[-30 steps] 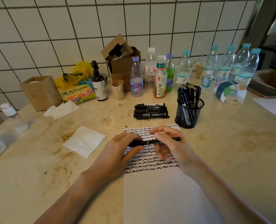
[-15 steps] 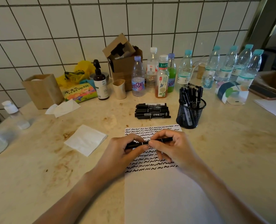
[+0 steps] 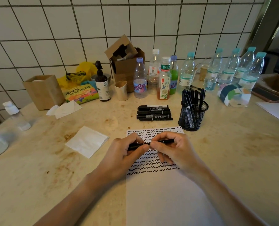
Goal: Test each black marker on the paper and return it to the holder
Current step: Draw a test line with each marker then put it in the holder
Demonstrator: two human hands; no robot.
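Observation:
Both hands hold one black marker [image 3: 167, 141] level above the white paper [image 3: 166, 201], whose top part is filled with rows of black squiggles. My left hand [image 3: 125, 154] grips the marker's left end, my right hand [image 3: 174, 149] pinches its right part, and the thumbs meet at the middle. A black mesh holder [image 3: 192, 115] with several black markers stands beyond the paper at the right. A stack of several black markers [image 3: 153, 113] lies flat left of the holder.
A folded white tissue [image 3: 87, 141] lies left of the paper. Along the tiled wall stand several bottles [image 3: 140, 79], a cardboard box [image 3: 126, 62], a brown pump bottle [image 3: 102, 84], a small cup [image 3: 121, 90] and a wooden box [image 3: 44, 91]. More paper [image 3: 277, 110] lies at the far right.
My hands have drawn closer together along the marker, and less of its right end sticks out past my right hand. The marker stays level over the squiggles.

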